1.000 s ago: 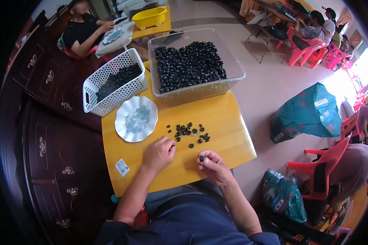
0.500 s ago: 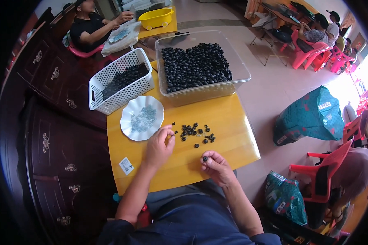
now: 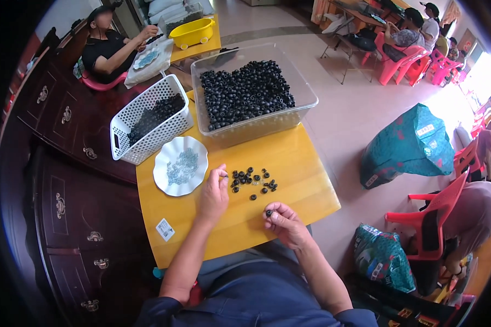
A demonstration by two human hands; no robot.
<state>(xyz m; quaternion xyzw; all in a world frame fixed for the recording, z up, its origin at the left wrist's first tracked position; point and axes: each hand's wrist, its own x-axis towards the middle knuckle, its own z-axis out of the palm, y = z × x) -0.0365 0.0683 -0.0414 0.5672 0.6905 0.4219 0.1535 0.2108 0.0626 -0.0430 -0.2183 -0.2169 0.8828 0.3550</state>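
My right hand (image 3: 287, 224) pinches a small round black plastic part (image 3: 269, 213) with a hole in it, just above the table's near edge. My left hand (image 3: 215, 192) is at the left side of several loose black parts (image 3: 246, 177) scattered on the yellow table (image 3: 196, 240). Its thumb and forefinger are pressed together; whatever is between them is too small to name. Beside that hand lies a white scalloped plate (image 3: 162, 182) with a heap of small clear bluish pieces (image 3: 183, 166).
A clear plastic bin (image 3: 256, 126) of black parts stands at the table's back, next to a white perforated basket (image 3: 169, 129) of dark parts. Dark drawers (image 3: 65, 185) line the left. Teal sacks (image 3: 406, 144) and a red chair (image 3: 439, 215) are on the right. Other people sit farther off.
My view has shifted, so the table sits a little farther left. The left thumb and forefinger have closed together beside the loose parts. My right hand still holds its black part.
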